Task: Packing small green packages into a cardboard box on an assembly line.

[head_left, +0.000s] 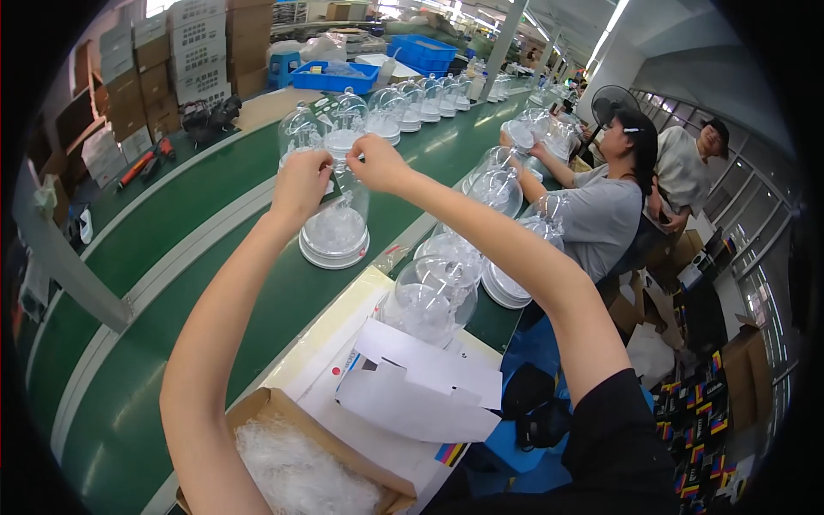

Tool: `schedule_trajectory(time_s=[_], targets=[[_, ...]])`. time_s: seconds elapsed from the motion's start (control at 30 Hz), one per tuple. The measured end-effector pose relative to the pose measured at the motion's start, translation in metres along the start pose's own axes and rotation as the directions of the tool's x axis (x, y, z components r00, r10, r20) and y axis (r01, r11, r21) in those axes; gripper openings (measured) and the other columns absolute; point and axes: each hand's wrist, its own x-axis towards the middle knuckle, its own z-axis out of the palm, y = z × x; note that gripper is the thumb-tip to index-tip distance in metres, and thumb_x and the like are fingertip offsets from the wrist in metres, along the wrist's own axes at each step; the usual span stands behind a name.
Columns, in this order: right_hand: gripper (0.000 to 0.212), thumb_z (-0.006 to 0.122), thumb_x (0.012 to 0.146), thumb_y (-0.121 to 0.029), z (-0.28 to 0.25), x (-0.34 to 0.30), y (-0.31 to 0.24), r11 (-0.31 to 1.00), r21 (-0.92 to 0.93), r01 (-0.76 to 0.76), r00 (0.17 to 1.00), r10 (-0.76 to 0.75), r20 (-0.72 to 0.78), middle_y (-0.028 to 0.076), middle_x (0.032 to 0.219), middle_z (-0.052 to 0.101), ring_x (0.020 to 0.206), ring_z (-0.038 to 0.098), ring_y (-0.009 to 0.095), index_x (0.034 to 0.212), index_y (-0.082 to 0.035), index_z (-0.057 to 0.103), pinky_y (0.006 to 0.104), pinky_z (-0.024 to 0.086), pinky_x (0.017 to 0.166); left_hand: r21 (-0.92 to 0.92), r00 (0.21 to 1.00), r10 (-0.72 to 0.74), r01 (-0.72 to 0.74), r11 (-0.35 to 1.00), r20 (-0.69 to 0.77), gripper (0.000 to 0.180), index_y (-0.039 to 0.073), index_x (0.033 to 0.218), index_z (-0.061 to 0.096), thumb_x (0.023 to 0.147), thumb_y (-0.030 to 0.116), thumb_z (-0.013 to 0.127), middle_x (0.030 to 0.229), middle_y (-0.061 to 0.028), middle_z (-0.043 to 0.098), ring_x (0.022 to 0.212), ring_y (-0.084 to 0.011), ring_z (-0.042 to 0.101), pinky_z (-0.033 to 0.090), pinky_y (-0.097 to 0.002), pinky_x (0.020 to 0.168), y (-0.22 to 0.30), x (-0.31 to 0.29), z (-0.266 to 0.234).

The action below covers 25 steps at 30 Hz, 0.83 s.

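Note:
Both my hands are raised over a clear dome [336, 225] on a round white base, which stands on the green conveyor belt [163, 343]. My left hand [300, 184] is closed in a pinch at the left of the dome's top. Opposite it, my right hand [378, 163] pinches with thumb and forefinger. What lies between the fingertips is too small to make out, and the hands partly hide the dome's top. Just behind them stand more clear domes [350, 116] in a row along the belt.
Nearer me, several domes [429, 300] stand beside a folded white carton [421, 395]. An open cardboard box [266, 408] holds clear plastic wrapping [300, 472]. On the right, a co-worker [592, 197] handles a dome. Blue bins [335, 79] and stacked cartons [197, 51] stand beyond.

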Motion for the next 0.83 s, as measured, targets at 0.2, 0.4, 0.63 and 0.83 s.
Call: schedule_trajectory(time_s=[0.2, 0.4, 0.63, 0.83], targets=[[0.016, 0.063, 0.075, -0.017, -0.008, -0.003, 0.009, 0.997, 0.012, 0.075, 0.994, -0.076, 0.074, 0.020, 0.095, 0.062, 0.094, 0.059, 0.035, 0.074, -0.002, 0.067, 0.0406, 0.048, 0.085, -0.010, 0.999, 0.021, -0.021, 1.000, 0.028, 0.021, 0.002, 0.098, 0.065, 0.077, 0.005, 0.066, 0.090, -0.0148, 0.065, 0.091, -0.0335, 0.059, 0.046, -0.0409, 0.083, 0.011, -0.002, -0.007], [0.015, 0.065, 0.073, -0.018, -0.004, -0.015, 0.005, 0.994, -0.015, 0.112, 0.993, -0.112, 0.027, 0.019, 0.093, 0.062, 0.095, 0.059, 0.034, 0.071, -0.004, 0.066, 0.0407, 0.048, 0.085, -0.023, 0.996, 0.084, -0.084, 0.996, -0.014, 0.025, 0.004, 0.101, 0.065, 0.076, 0.006, 0.067, 0.095, -0.0157, 0.062, 0.095, -0.0352, 0.058, 0.046, -0.0416, 0.084, 0.013, -0.006, -0.003], [0.022, 0.070, 0.071, -0.025, -0.005, -0.008, -0.003, 0.998, 0.058, 0.022, 0.993, -0.029, 0.117, 0.016, 0.087, 0.065, 0.088, 0.063, 0.031, 0.073, -0.003, 0.067, 0.0383, 0.048, 0.079, 0.065, 0.986, 0.168, -0.168, 0.984, 0.006, 0.010, 0.002, 0.084, 0.068, 0.076, 0.006, 0.063, 0.090, -0.0141, 0.062, 0.092, -0.0337, 0.058, 0.048, -0.0416, 0.081, 0.012, 0.004, 0.002], [0.022, 0.069, 0.074, -0.024, -0.008, -0.004, -0.011, 0.977, 0.158, -0.144, 0.949, 0.091, 0.303, 0.018, 0.089, 0.069, 0.087, 0.067, 0.023, 0.080, -0.004, 0.072, 0.0370, 0.050, 0.078, 0.090, 0.968, 0.250, -0.252, 0.964, 0.026, 0.011, 0.004, 0.082, 0.067, 0.072, 0.009, 0.067, 0.092, -0.0134, 0.062, 0.094, -0.0319, 0.057, 0.048, -0.0404, 0.084, 0.010, -0.002, -0.008]])
